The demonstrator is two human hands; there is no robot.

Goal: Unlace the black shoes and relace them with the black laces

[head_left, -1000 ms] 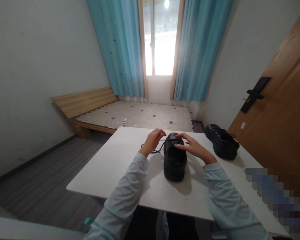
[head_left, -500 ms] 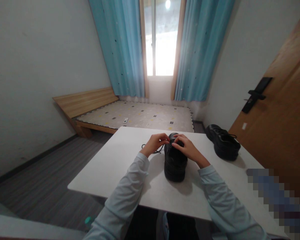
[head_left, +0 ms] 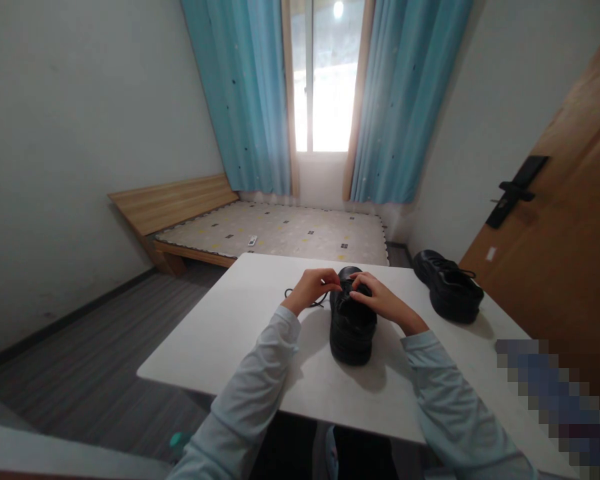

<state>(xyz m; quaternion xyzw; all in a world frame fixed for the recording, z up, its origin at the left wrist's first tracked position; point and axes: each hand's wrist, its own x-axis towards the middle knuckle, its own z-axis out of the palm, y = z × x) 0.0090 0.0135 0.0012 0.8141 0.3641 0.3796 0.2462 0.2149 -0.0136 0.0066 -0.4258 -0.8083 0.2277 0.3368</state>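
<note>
A black lace-up shoe (head_left: 351, 337) stands on the white table (head_left: 205, 333), toe pointing away from me. From the left, my left hand (head_left: 313, 288) reaches over its lacing, thumb and fingers pinched on the black shoelace. Part of that shoelace (head_left: 322, 303) curls out onto the table under and beside this hand. My right hand (head_left: 375, 293) comes from the other side, its thumb and fingertips closed at the lacing above the shoe's opening, apparently on the lace as well. My fingers partly cover the lacing.
The other black shoe (head_left: 450, 287) sits at the table's right edge, near a wooden door (head_left: 560, 247). Beyond the table is a bed (head_left: 290, 230) with a white remote (head_left: 253, 241) on it. A pixelated patch covers the lower right.
My right hand's fingertips have shifted slightly right and down, a little farther from my left hand. The shoe stays in place; the view has moved slightly.
</note>
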